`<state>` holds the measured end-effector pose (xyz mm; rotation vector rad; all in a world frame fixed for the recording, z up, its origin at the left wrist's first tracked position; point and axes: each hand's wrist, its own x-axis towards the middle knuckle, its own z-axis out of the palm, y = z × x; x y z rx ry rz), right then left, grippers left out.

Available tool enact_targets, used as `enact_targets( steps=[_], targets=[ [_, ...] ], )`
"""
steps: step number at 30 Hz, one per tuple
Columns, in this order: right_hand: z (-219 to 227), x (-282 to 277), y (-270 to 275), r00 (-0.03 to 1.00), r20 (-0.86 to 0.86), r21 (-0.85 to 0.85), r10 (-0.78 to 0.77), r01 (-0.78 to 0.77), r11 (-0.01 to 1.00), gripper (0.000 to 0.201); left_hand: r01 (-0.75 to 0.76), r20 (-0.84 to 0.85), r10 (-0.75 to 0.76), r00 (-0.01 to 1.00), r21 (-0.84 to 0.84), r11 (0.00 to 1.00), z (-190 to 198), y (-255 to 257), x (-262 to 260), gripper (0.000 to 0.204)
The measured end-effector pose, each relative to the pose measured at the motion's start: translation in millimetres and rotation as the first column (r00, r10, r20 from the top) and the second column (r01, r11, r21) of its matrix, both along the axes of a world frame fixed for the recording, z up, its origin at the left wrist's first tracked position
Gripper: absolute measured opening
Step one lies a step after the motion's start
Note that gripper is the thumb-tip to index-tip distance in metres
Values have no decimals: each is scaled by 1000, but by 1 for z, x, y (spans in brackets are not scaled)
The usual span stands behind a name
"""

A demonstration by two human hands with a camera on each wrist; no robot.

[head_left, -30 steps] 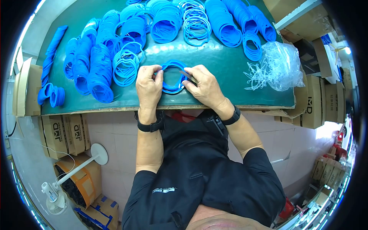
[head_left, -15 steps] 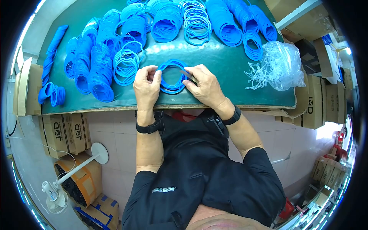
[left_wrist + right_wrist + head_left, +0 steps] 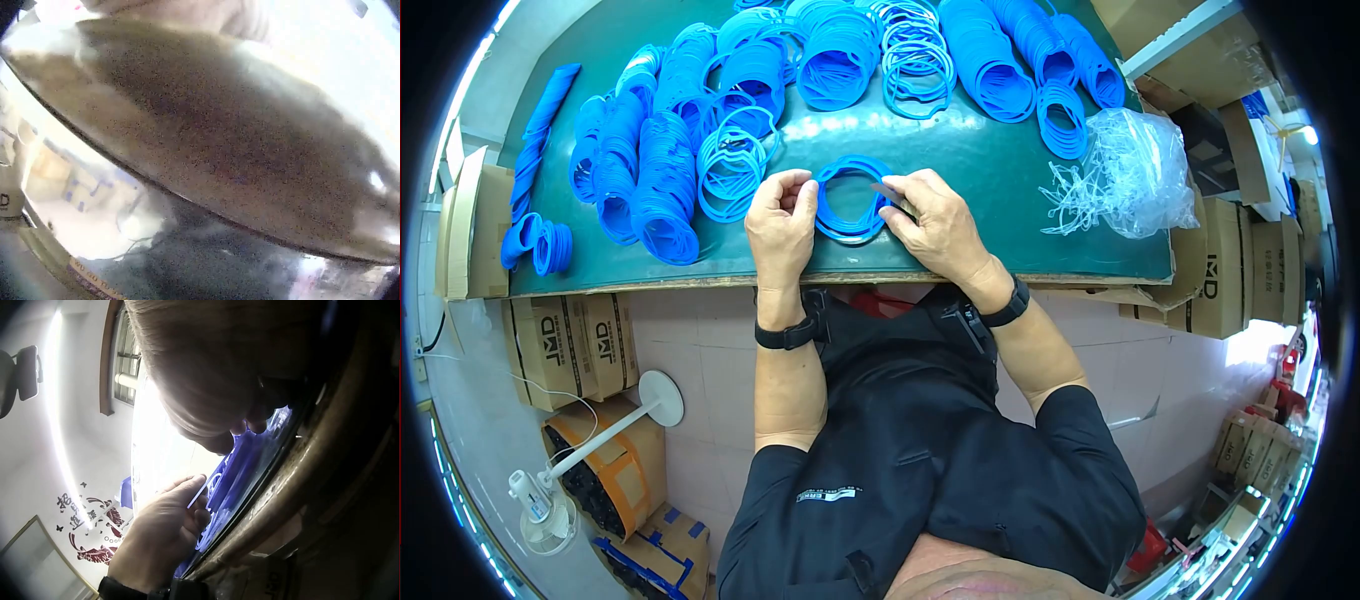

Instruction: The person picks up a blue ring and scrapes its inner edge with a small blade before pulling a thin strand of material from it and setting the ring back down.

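Observation:
Several blue plastic rings point(image 3: 828, 218) lie together on the green table between the two hands. My left hand point(image 3: 781, 228) is at their left side. In the right wrist view, its thumb and fingertip pinch a thin blue strip point(image 3: 197, 492) beside the rings. At the right side of the rings, my right hand point(image 3: 937, 226) holds a thin dark blade point(image 3: 894, 196) between thumb and fingers, its tip slanting over the rings. The left wrist view is blurred and mostly filled by a close brown surface.
Rows of bundled blue rings point(image 3: 835, 75) line the back and left of the green table point(image 3: 990, 215). A clear bag point(image 3: 1152, 170) of pale strips lies on the right. A rolled blue bundle point(image 3: 540, 140) lies far left, with cartons point(image 3: 550, 350) below.
My left hand has shifted slightly left, away from the rings' edge. The right hand with the blade stays nearly in place beside the rings.

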<state>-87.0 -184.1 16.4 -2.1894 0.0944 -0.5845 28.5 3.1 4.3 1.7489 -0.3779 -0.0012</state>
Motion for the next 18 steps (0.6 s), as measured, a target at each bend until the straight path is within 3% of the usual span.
enact_targets(
  steps=[5, 7, 14, 18],
  targets=[
    [2, 0, 1, 1000, -12, 0, 0, 0, 1000, 34, -40, 118, 30, 993, 79, 996, 3, -10, 6, 14],
    [2, -1, 1, 1000, -10, 3, -5, 5, 1000, 34, -89, 275, 36, 961, 184, 979, 0, -13, 7, 13],
    [0, 0, 1, 1000, 5, -8, 0, 1, 1000, 34, -139, 257, 77, 963, 231, 963, -8, -19, 7, 11],
    [0, 0, 0, 1000, 1, -6, 0, 0, 1000, 35, -160, 234, 120, 965, 158, 974, -15, -20, 9, 11]
  ],
)
